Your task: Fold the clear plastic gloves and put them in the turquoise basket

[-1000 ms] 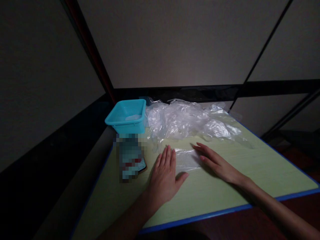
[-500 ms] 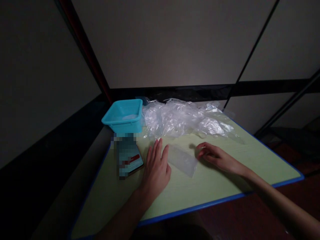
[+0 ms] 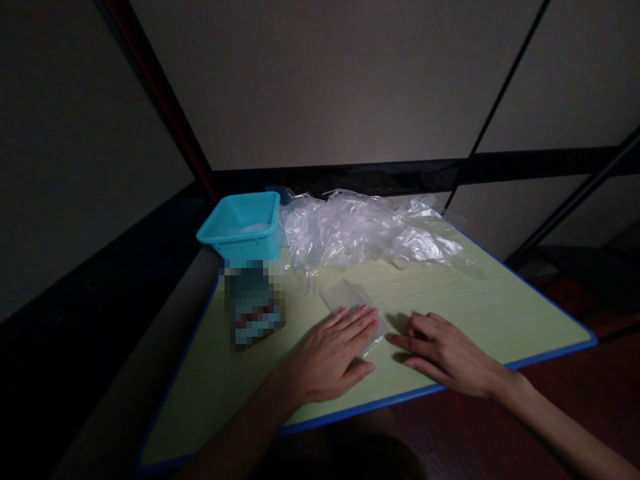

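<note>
Left grip (image 3: 333, 363) lies flat across clear film (image 3: 345, 293), right grip (image 3: 443, 352) near its edge.

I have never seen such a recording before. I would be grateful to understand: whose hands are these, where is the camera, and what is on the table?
There is no machine here: a person works with two bare hands. The view comes from one camera worn on the head, looking forward and down. The left hand lies flat over a small clear plastic sheet on the table. The right hand points a finger at the sheet's edge; I cannot tell whether it touches. Neither appears to grip anything. Behind lie crumpled clear plastic and a turquoise basin; nearer, a phone-like device is blurred out.
</note>
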The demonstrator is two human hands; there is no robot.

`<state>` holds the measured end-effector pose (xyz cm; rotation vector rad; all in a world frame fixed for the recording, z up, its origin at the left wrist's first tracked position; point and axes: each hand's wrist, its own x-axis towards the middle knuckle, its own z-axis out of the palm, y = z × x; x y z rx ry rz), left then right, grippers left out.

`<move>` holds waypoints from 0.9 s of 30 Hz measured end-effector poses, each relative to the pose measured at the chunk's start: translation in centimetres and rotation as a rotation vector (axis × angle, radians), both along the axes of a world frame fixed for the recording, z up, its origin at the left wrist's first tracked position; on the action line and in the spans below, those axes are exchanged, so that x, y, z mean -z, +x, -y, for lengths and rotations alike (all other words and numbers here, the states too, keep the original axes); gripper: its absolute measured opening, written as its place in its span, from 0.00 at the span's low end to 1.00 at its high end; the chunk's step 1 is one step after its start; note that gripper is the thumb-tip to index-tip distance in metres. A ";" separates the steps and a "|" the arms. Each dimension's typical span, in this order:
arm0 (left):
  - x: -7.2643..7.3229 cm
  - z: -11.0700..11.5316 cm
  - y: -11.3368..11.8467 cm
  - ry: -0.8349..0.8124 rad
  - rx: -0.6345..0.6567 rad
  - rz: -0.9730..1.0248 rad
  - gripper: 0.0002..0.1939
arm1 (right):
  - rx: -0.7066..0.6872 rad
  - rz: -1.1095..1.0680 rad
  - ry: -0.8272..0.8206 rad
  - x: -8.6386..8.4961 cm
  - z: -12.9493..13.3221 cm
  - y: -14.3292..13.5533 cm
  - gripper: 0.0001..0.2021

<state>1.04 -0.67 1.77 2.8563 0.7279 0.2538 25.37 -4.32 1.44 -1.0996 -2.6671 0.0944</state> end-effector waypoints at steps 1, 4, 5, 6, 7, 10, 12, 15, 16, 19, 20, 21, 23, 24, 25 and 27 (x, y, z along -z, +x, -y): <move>0.0 0.0 0.0 -0.005 0.012 -0.007 0.30 | -0.003 0.010 0.001 0.0 0.0 -0.1 0.19; -0.1 -0.1 0.1 -0.012 0.027 -0.039 0.29 | -0.004 0.023 0.006 -0.2 0.0 -0.2 0.20; -0.2 -0.1 0.1 -0.013 0.026 -0.047 0.29 | 0.000 0.025 0.007 -0.2 0.0 -0.1 0.20; -0.2 0.0 0.1 -0.014 0.026 -0.054 0.29 | 0.005 0.028 0.007 -0.2 0.0 -0.1 0.20; -0.3 0.0 0.1 -0.015 0.026 -0.059 0.29 | 0.013 0.032 0.006 -0.2 0.0 -0.1 0.20; -0.2 0.0 0.1 -0.013 0.024 -0.056 0.30 | 0.042 0.035 0.016 0.0 0.1 0.0 0.20; -0.1 0.0 0.0 -0.010 0.024 -0.042 0.30 | 0.052 0.029 0.030 0.0 0.1 0.0 0.21; 0.0 0.0 0.1 -0.017 0.023 -0.040 0.30 | 0.052 0.029 0.038 0.0 0.0 0.0 0.21; 0.0 0.0 0.1 -0.021 0.023 -0.046 0.31 | 0.054 0.030 0.035 -0.1 0.0 -0.1 0.21; -0.2 0.0 0.1 -0.024 0.023 -0.049 0.30 | 0.071 0.017 0.014 -0.2 0.0 -0.1 0.21; -0.2 0.0 0.1 -0.022 0.023 -0.043 0.30 | 0.080 0.009 0.007 -0.2 0.0 -0.1 0.21; -0.2 0.0 0.1 -0.018 0.021 -0.037 0.30 | 0.088 0.003 0.002 -0.2 0.0 -0.1 0.20; -0.2 0.0 0.0 -0.013 0.021 -0.029 0.30 | 0.089 0.003 0.002 -0.2 0.1 -0.1 0.20; -0.2 0.0 0.0 -0.016 0.022 -0.029 0.30 | 0.081 0.009 0.005 -0.3 0.1 -0.1 0.21; -0.2 0.0 0.1 -0.021 0.022 -0.031 0.30 | 0.070 0.016 0.007 -0.3 0.1 -0.2 0.21; -0.2 0.0 0.1 -0.037 0.021 -0.040 0.30 | 0.054 0.026 0.001 -0.3 0.1 -0.2 0.21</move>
